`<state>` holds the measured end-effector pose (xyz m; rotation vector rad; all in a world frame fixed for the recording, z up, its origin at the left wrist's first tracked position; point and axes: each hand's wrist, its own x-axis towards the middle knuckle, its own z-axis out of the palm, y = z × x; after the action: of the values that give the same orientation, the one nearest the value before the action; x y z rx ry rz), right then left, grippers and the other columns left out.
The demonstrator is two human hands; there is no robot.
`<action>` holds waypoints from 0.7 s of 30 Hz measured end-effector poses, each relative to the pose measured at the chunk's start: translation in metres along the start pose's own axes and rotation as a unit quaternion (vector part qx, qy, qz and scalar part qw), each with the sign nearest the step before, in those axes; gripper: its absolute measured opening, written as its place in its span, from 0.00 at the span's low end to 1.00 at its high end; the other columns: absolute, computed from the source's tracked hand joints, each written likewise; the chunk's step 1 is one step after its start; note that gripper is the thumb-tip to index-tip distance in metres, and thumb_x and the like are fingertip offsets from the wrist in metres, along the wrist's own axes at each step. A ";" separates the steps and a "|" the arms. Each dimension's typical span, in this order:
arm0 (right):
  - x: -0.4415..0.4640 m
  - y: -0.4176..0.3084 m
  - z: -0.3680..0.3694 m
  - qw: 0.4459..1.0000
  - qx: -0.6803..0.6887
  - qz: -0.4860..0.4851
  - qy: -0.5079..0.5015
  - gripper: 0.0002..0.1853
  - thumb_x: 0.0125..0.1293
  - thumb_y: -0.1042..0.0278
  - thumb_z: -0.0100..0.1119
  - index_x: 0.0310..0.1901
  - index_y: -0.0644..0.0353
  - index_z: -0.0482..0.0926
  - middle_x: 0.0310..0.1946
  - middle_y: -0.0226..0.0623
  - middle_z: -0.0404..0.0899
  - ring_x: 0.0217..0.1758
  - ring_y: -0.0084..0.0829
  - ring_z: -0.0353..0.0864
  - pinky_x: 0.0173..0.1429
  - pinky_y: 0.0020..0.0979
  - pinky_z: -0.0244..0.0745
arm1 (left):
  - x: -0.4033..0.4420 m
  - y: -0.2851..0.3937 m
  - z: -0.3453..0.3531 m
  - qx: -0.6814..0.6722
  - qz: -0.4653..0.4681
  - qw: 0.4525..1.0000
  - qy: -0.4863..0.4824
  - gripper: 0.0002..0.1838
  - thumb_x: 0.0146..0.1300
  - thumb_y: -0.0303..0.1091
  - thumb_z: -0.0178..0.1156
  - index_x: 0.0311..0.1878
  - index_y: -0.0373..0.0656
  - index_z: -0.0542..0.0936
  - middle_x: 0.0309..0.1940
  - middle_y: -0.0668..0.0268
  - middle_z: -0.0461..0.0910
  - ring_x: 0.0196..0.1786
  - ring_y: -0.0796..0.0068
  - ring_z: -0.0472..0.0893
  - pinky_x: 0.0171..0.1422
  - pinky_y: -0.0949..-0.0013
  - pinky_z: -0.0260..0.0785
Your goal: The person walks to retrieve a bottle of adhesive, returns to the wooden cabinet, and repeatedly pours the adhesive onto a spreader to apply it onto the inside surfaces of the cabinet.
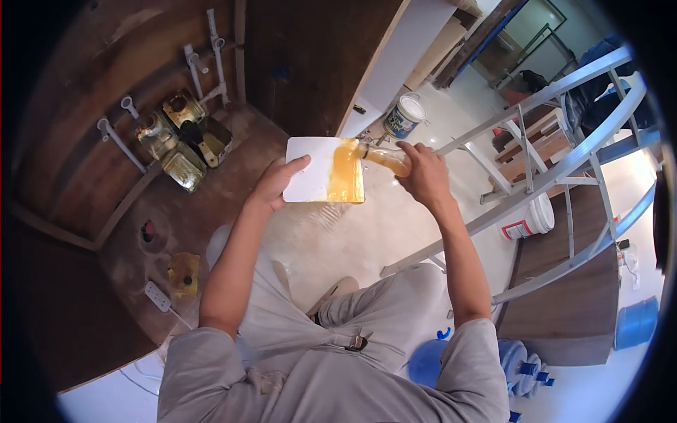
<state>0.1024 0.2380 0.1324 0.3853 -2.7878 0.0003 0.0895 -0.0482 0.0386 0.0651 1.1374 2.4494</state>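
Pale floor (395, 233), ladder (546, 185) on R, wood cabinet (303, 63) ahead. Above floor, person's left hand (276, 180) is clamped on white board (307, 173) by its L edge, prob. to stay clear of yellow liquid (343, 173) at R; right hand (427, 173) wraps round bottle (384, 158), tipped w/ mouth over board, prob. for pouring.

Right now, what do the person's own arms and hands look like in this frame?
The left hand and right hand are ungloved. The forearms are bare up to loose, short grey sleeves.
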 end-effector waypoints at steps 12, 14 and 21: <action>0.007 -0.023 0.057 0.799 0.578 0.141 -0.090 0.35 0.47 0.67 0.73 0.57 0.64 0.70 0.31 0.31 0.74 0.33 0.24 0.75 0.40 0.29 0.73 | -0.001 0.101 -0.161 -0.411 0.256 0.875 -0.015 0.13 0.63 0.27 0.57 0.49 0.35 0.73 0.45 0.58 0.79 0.48 0.70 0.79 0.43 0.70 0.79; 0.014 -0.026 0.078 0.784 0.606 0.116 -0.067 0.35 0.47 0.67 0.73 0.58 0.65 0.69 0.31 0.29 0.74 0.32 0.23 0.75 0.39 0.28 0.72 | 0.038 0.086 -0.203 -0.302 0.288 0.907 0.061 0.14 0.65 0.29 0.54 0.52 0.36 0.72 0.46 0.58 0.78 0.49 0.68 0.79 0.47 0.68 0.77; 0.031 -0.029 0.083 0.704 0.669 0.176 -0.161 0.27 0.47 0.71 0.73 0.49 0.63 0.71 0.26 0.29 0.74 0.20 0.18 0.70 0.23 0.22 0.65 | 0.197 0.014 -0.265 -0.071 0.133 0.945 0.291 0.22 0.68 0.41 0.52 0.61 0.41 0.67 0.56 0.62 0.73 0.59 0.64 0.73 0.65 0.61 0.66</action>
<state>0.0558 0.1987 0.0624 0.1100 -2.5378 2.2730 -0.1522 -0.1660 -0.1537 -0.6264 1.2356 2.8847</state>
